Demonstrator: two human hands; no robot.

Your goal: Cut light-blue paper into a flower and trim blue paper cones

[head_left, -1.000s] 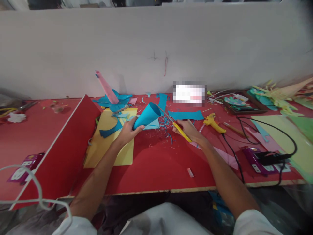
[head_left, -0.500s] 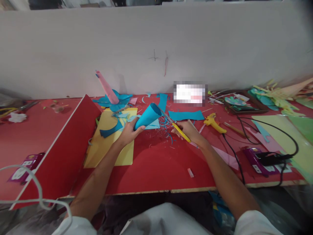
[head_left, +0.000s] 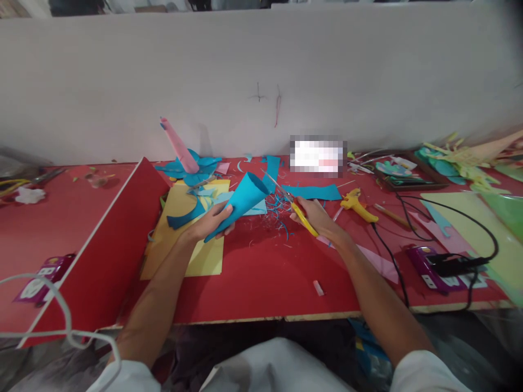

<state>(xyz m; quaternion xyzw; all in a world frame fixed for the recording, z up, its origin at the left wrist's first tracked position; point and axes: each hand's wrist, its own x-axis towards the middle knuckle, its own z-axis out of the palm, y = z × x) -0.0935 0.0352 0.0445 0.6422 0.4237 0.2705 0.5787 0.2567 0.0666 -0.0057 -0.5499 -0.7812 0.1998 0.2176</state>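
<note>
Wrapped round a blue paper cone, my left hand is closed near its narrow end. The cone tilts, its wide mouth facing up and to the right. My right hand is closed on scissors with yellow handles. Their blades point up and left, a little to the right of the cone's rim, apart from it as far as I can see. Thin blue paper trimmings lie beneath the blades. Yellow sheets lie under and beside my left hand, a curved blue strip on top.
A pink cone stands on blue petal shapes at the back. To the right are a yellow glue gun with its black cord, a purple power box and a dark tray of scraps. A red upright divider stands left.
My left hand has shifted its hold, and the cone has turned so its pointed end now shows below the fingers. The scissors have moved slightly, still in my right hand.
</note>
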